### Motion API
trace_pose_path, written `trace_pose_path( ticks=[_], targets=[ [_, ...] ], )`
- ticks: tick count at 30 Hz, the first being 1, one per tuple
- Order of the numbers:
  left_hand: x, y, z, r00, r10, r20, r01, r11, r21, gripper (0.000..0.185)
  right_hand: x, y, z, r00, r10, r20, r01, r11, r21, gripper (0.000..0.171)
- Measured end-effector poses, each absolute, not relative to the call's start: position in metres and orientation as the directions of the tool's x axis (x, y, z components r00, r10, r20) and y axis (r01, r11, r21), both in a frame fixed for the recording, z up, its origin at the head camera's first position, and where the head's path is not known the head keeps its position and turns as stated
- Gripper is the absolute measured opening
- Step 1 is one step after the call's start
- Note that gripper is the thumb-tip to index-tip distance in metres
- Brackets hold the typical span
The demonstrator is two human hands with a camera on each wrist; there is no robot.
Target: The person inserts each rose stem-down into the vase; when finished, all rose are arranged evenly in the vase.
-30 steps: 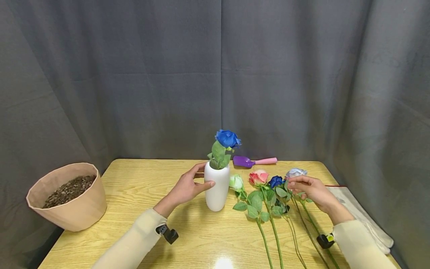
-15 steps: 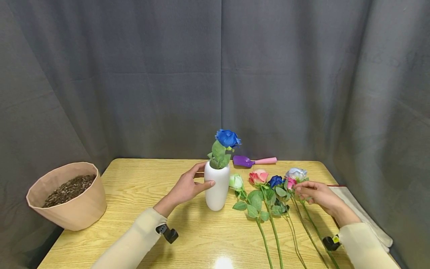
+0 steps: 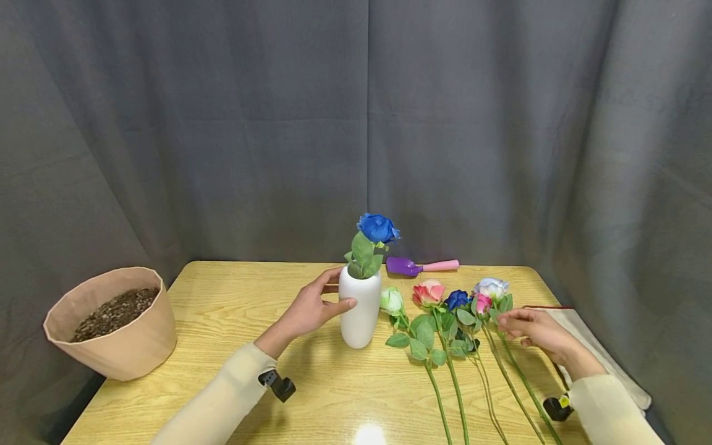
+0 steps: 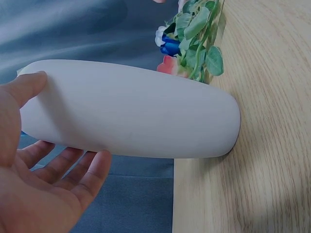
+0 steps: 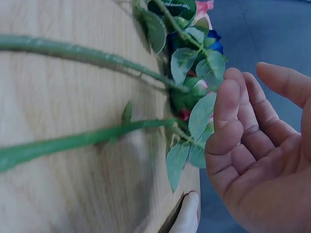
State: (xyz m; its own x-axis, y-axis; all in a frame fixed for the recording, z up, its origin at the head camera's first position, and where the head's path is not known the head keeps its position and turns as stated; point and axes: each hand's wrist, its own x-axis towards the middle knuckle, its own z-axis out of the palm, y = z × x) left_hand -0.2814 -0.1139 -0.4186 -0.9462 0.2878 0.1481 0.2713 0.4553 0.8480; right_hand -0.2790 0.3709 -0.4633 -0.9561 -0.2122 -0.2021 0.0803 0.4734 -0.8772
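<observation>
A white vase [image 3: 358,318] stands upright on the table, with one blue rose [image 3: 378,228] and its leaves rising from the mouth. My left hand [image 3: 311,310] grips the vase from the left, thumb across the front and fingers around the far side. My right hand [image 3: 538,335] hovers over the flowers at the right, fingers loosely bent and holding nothing. Nearest to it are a pale blue rose [image 3: 492,287] and a small pink rose [image 3: 482,303]; their green stems run past it in the right wrist view. Beside these lie a dark blue rose [image 3: 457,300], a coral rose [image 3: 428,293] and a whitish-green rose [image 3: 392,301].
A beige pot [image 3: 125,355] of dark soil stands at the table's left edge. Behind the flowers lies a scoop [image 3: 404,266] with a purple blade and pink handle. Pale gloves [image 3: 606,358] lie at the right edge. A grey curtain [image 3: 278,136] hangs behind the table.
My right hand has drawn back to the right and slightly toward me, uncovering the small pink rose and more of the pale blue one. The left hand and vase stay put.
</observation>
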Motion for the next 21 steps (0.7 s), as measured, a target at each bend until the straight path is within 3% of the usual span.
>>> trace_pose_path(
  ticks=[21],
  targets=[
    [-0.283, -0.114, -0.419, -0.945, 0.29, 0.151, 0.274, 0.451, 0.849, 0.076, -0.271, 0.39, -0.481, -0.931, -0.203, -0.305, 0.16, 0.525, -0.836, 0.041]
  ],
)
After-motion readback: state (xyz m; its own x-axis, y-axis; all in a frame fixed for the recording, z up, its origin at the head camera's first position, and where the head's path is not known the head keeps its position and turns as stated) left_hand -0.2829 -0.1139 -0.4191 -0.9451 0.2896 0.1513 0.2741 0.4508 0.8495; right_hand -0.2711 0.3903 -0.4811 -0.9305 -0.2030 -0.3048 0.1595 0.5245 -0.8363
